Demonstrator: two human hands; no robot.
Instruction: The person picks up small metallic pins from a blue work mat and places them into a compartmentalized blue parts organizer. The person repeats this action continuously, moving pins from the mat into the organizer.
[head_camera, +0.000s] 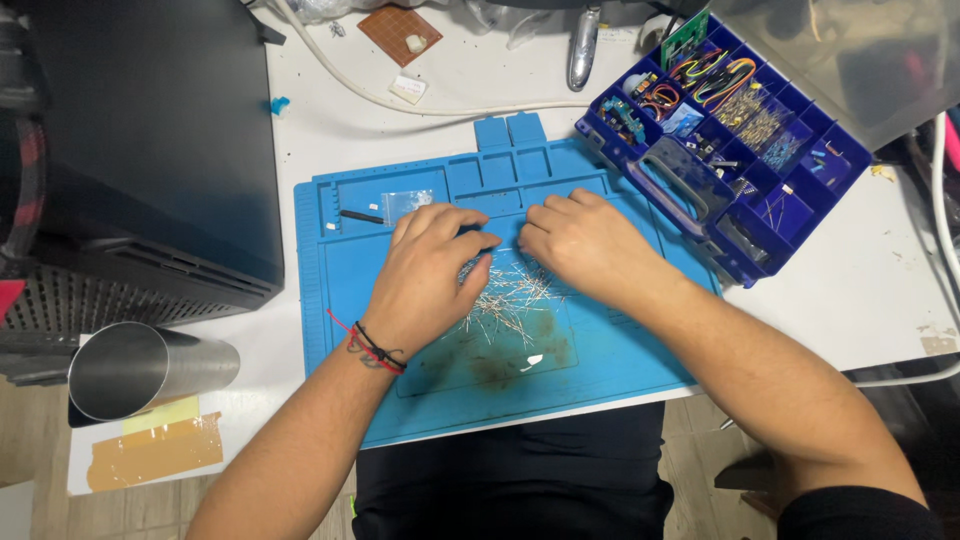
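Both my hands rest knuckles-up on a blue silicone work mat (620, 350) on a white table. My left hand (428, 275), with red and black cords at the wrist, has its fingers curled over a small dark part at its fingertips. My right hand (585, 240) is curled beside it, fingertips almost touching the left ones. What either hand pinches is hidden under the fingers. A loose pile of thin silver wire leads (510, 295) lies on the mat just below and between the hands.
A dark blue compartment box (700, 185) of small electronic parts and coloured wires stands open at the right. A black case (140, 150) fills the left. A shiny metal tube (150, 365) lies at front left. White cable (450, 105) and a brown perforated board (398, 30) lie behind.
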